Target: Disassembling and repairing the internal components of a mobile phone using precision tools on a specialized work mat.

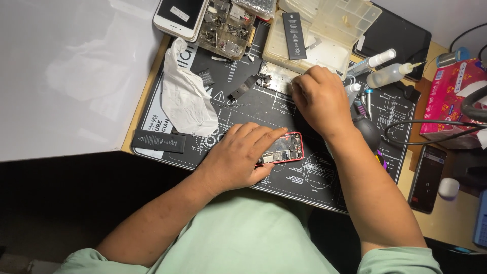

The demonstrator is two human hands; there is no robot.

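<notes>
A red phone body (284,148) lies opened on the black work mat (264,109), its inner parts showing. My left hand (243,155) rests flat on it, fingers covering its left part. My right hand (318,99) is further back on the mat, fingers curled down beside a small metal plate (276,78) with tiny parts; whether it grips anything is hidden. A small black part (241,89) lies just left of that plate.
A crumpled white tissue (185,96) and a black battery (158,141) lie at the mat's left. A white phone (180,18), parts trays (228,25), a plastic box (324,30) and squeeze bottles (388,73) stand at the back. A cable (431,124), tissue box (449,96) and dark phone (427,177) are at right.
</notes>
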